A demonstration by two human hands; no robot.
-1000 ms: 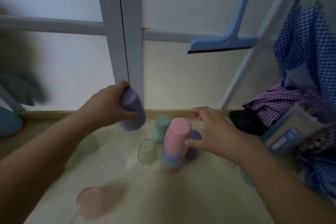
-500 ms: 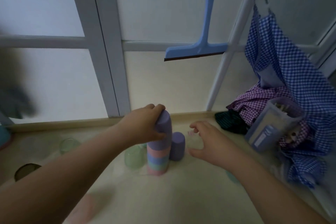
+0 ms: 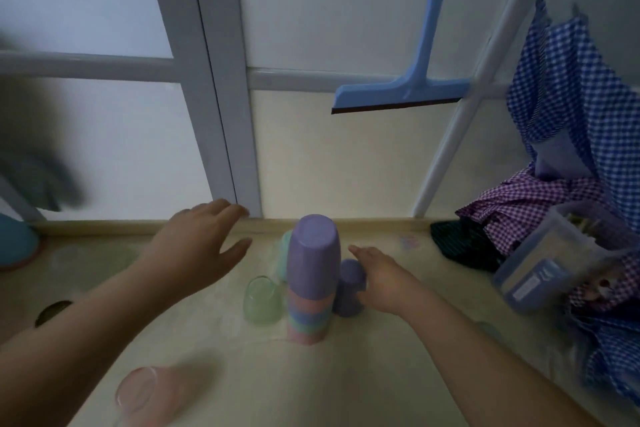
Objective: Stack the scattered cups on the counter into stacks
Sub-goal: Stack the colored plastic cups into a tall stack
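Observation:
A stack of upturned cups (image 3: 311, 291) stands mid-counter, with a purple cup on top and pink, blue and green rims below. My left hand (image 3: 201, 246) hovers open to its left, off the stack, fingers spread. My right hand (image 3: 381, 281) wraps around a small purple cup (image 3: 349, 284) standing right of the stack. A clear green cup (image 3: 261, 300) sits upturned left of the stack. A teal cup (image 3: 284, 256) shows partly behind it. A pink cup (image 3: 145, 395) lies on its side near the front left.
The cream counter (image 3: 346, 374) ends at a window frame (image 3: 221, 114) behind. A blue squeegee (image 3: 408, 90) hangs above. Checked cloths (image 3: 571, 135) and a plastic container (image 3: 554, 267) crowd the right side. A dark round hole (image 3: 52, 312) lies at the left.
My left hand let go of the purple cup now on top of the stack and drew back to the left. My right hand closed on the small purple cup.

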